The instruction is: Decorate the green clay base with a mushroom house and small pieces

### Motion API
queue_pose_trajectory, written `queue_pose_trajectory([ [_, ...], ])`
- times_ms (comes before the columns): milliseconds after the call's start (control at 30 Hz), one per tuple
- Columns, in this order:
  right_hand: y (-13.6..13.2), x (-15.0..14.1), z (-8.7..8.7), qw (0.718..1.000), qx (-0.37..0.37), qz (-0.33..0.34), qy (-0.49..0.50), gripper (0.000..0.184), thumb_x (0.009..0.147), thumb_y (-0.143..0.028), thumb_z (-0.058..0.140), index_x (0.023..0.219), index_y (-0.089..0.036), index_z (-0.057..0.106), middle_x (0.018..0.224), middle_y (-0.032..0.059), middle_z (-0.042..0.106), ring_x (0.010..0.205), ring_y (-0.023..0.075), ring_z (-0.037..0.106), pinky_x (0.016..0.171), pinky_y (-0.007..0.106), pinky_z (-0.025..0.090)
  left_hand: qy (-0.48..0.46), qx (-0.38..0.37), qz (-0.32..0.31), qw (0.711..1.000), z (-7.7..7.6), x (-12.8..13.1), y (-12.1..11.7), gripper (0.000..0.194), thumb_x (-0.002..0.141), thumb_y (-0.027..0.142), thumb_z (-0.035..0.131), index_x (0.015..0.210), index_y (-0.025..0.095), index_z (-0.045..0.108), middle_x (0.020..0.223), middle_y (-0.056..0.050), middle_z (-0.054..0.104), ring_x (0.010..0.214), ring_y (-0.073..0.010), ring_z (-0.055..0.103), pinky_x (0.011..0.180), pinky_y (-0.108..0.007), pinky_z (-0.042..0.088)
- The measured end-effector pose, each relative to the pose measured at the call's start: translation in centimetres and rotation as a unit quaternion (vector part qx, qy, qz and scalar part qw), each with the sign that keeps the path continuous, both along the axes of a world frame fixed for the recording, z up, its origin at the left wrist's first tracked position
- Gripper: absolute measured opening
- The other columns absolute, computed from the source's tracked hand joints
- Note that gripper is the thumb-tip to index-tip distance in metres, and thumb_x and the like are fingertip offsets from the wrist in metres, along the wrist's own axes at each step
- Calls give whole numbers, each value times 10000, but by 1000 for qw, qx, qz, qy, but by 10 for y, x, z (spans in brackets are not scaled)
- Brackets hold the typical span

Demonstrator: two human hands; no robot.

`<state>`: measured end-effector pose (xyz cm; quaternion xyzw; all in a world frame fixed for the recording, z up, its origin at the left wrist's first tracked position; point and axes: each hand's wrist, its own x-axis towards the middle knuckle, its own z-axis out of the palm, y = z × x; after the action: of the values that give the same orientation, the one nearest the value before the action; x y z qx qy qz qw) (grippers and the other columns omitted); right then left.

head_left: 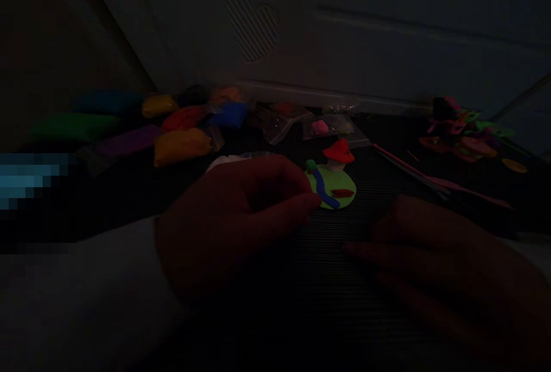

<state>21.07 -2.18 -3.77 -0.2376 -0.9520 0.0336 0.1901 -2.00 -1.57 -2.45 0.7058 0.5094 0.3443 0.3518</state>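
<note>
The scene is very dark. A flat green clay disc (327, 173) lies on the dark ribbed surface. On it are a blue clay strip (322, 183), a small dark green ball (310, 166), a short red clay piece (342, 193) and a clay mushroom (339, 152) with a red cap and pale stem. My left hand (241, 211) has thumb and forefinger closed at the disc's left edge. My right hand (451, 268) rests low on the surface to the right, fingers stretched out. Whether anything lies under those fingers is too dark to see.
Bagged clay in several colours, including an orange pack (183, 147), stands at the back left. Clear bags (338, 128) lie behind the disc. Scissors (413, 170) and a pink strip (469, 185) are at the right, before a colourful pile (469, 131). A pale panel (365, 50) rises behind.
</note>
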Motion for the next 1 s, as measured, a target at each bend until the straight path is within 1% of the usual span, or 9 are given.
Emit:
queue_pose_trajectory([
  [200, 4, 0, 2, 1000, -28, 3, 6, 279, 808, -149, 487, 1062, -170, 601, 869, 13, 558, 768, 62, 498, 643, 193, 418, 4, 6, -5, 1000, 1, 2, 1, 62, 720, 276, 647, 687, 225, 631, 562, 139, 617, 482, 1, 523, 436, -27, 370],
  [367, 11, -1, 5, 993, -115, -1, 26, 247, 835, -125, 473, 1054, -187, 568, 900, -12, 557, 791, 9, 519, 686, 98, 420, 1, 3, -8, 1000, 1, 1, 2, 67, 723, 278, 645, 687, 223, 635, 563, 141, 614, 480, 10, 523, 429, -14, 362],
  [433, 12, 0, 5, 987, -158, -16, 31, 199, 841, -128, 470, 1001, -208, 558, 878, -38, 562, 779, -6, 523, 681, 75, 412, -2, -4, -7, 1000, 1, 0, 2, 53, 721, 276, 649, 703, 227, 640, 583, 143, 626, 503, 13, 536, 445, -6, 365],
  [533, 11, -1, 5, 979, -192, -44, 56, 104, 834, -128, 434, 823, -189, 517, 725, -51, 523, 639, 0, 485, 556, 93, 380, -10, -12, -10, 1000, 0, 0, 2, 38, 718, 271, 654, 738, 239, 650, 630, 145, 651, 558, 13, 564, 479, 3, 374],
  [667, 10, -2, 3, 985, -159, -58, 40, 172, 818, -122, 348, 656, -170, 380, 573, -36, 396, 513, 42, 378, 457, 165, 298, -6, -10, -8, 1000, -1, 1, 3, 35, 708, 269, 662, 719, 238, 650, 619, 145, 650, 560, 13, 565, 479, 1, 369],
  [767, 9, -3, 2, 992, -117, -36, 32, 183, 819, -121, 357, 642, -167, 369, 573, -35, 397, 506, 49, 353, 460, 176, 276, -12, -10, -9, 1000, -2, 2, 4, 39, 712, 272, 658, 728, 237, 650, 618, 139, 650, 555, 4, 565, 475, -14, 378],
  [867, 10, -3, 2, 994, -95, -22, 42, 140, 824, -121, 411, 693, -163, 436, 620, -36, 450, 546, 38, 391, 491, 159, 303, -16, -13, -13, 1000, -2, 1, 4, 54, 720, 287, 651, 736, 236, 649, 619, 135, 647, 553, -1, 562, 480, -25, 385],
  [933, 10, -2, 2, 994, -100, -19, 41, 79, 817, -106, 440, 785, -159, 488, 706, -30, 503, 631, 26, 454, 560, 133, 352, -17, -12, -13, 1000, -3, 0, 4, 62, 723, 297, 647, 740, 237, 648, 623, 134, 648, 554, -4, 560, 481, -32, 386],
  [1000, 11, -2, 2, 993, -112, -11, 36, 125, 807, -84, 449, 886, -153, 517, 812, -15, 534, 741, 23, 494, 655, 120, 387, -19, -15, -11, 1000, -2, 0, 3, 61, 720, 295, 650, 749, 241, 649, 626, 132, 650, 559, -8, 565, 482, -39, 387],
])
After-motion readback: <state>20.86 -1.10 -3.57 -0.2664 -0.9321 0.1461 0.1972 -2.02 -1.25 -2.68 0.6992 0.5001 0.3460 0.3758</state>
